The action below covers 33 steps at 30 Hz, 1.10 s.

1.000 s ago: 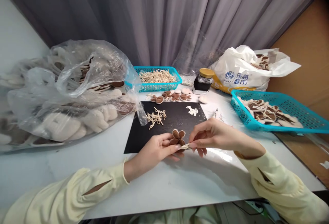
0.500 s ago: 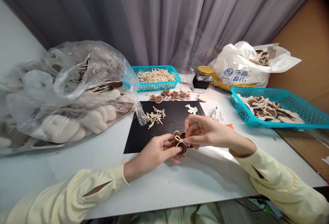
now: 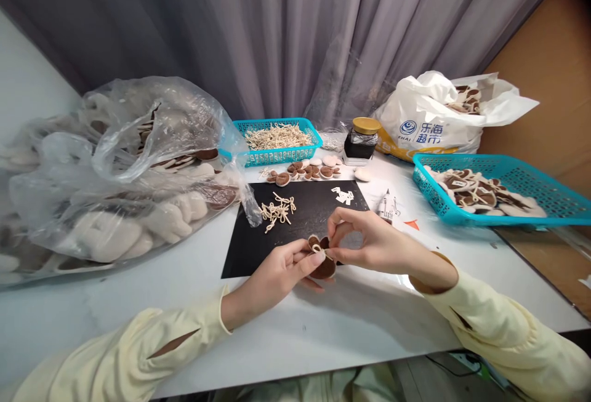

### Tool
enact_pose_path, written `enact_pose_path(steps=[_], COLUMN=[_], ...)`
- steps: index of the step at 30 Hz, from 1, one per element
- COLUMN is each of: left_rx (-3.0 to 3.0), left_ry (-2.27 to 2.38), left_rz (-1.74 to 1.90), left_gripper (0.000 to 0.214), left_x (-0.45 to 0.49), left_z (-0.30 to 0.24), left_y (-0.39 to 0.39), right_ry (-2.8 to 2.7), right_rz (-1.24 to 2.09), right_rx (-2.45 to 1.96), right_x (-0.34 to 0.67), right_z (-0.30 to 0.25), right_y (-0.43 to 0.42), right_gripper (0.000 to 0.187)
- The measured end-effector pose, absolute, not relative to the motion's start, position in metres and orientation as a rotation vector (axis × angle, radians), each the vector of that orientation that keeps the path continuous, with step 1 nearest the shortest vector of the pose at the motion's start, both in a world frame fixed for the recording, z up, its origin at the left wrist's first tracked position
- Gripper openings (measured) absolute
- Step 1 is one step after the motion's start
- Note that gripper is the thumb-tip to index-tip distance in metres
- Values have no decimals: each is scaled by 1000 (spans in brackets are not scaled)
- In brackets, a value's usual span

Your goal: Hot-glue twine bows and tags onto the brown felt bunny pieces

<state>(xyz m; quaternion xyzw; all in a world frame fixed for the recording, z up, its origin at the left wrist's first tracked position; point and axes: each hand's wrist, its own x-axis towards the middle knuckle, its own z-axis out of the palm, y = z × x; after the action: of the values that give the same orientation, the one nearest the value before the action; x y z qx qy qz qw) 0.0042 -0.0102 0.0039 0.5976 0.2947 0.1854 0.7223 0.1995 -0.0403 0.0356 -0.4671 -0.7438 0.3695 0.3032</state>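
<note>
In the head view, my left hand [image 3: 279, 269] grips a brown, rabbit-head-shaped piece with a pale rim [image 3: 324, 269] above the front edge of a black mat [image 3: 307, 223]. Its thumb presses a cream cord bow [image 3: 316, 247] against the front of the piece, just below the two ears. My right hand [image 3: 367, 239] is closed in a pinch at the right side of the bow, beside the right ear; its fingertips partly hide the cord there. On the mat lie a small pile of tied cord bows [image 3: 277, 212] and several white labels [image 3: 343, 195].
Behind the mat sit brown and cream pieces [image 3: 311, 171], a teal basket of cords [image 3: 277, 159] and a black jar with a gold lid [image 3: 361, 141]. A bulging clear bag [image 3: 115, 229] stands left. At right are a teal basket [image 3: 503, 171], a white bag [image 3: 429, 112] and a pointed tool [image 3: 385, 204].
My left thumb has moved up onto the bow. My right fingertips have shifted slightly left and up along the piece, and the bow is more covered now.
</note>
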Motion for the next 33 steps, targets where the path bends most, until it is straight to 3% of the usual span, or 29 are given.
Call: enact_pose_path(steps=[25, 31, 33], left_rx=[1437, 1366, 1370], left_ry=[681, 529, 544], left_rz=[484, 432, 395], left_gripper=[25, 45, 42], left_x=[5, 0, -1], left_z=[3, 4, 4], left_y=[-11, -8, -8], right_ry=[-1939, -1976, -2007], right_rz=[882, 813, 799], right_rx=[-1186, -1180, -1190], right_x=[191, 194, 195], right_z=[36, 36, 36], right_y=[-46, -45, -45], right_gripper=[18, 18, 16])
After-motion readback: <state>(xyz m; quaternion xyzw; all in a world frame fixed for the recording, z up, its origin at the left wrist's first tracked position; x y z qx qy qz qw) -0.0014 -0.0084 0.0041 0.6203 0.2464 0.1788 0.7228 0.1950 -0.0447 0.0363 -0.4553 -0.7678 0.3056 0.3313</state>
